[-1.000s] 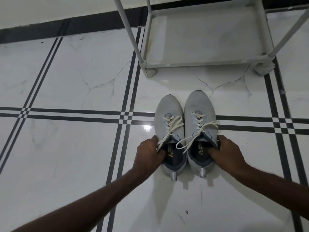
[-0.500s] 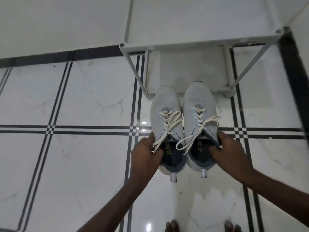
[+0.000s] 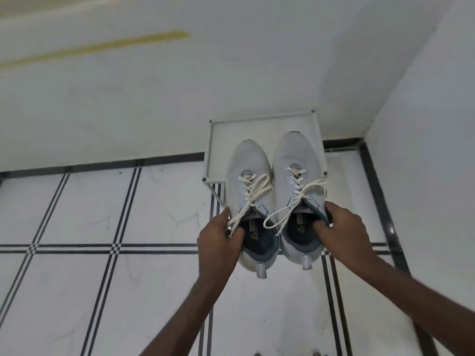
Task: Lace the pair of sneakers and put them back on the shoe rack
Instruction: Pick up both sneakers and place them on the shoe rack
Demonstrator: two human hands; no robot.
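Note:
Two pale grey sneakers with cream laces are held side by side in the air, toes pointing away from me. My left hand (image 3: pixel 221 240) grips the collar of the left sneaker (image 3: pixel 248 173), thumb inside the opening. My right hand (image 3: pixel 341 229) grips the collar of the right sneaker (image 3: pixel 295 155) the same way. Both are laced, with loose lace ends hanging over the openings. Their toes overlap the top shelf of the white shoe rack (image 3: pixel 218 132), which stands against the wall below them.
The rack sits in a room corner, with a white wall behind and another wall (image 3: pixel 424 124) at the right. White marble floor tiles (image 3: pixel 102 209) with black stripes spread to the left and front. My toes show at the bottom edge.
Both hands have lifted the sneakers off the floor and carried them up and forward over the rack's top shelf. My view has risen, now looking down on the rack from above.

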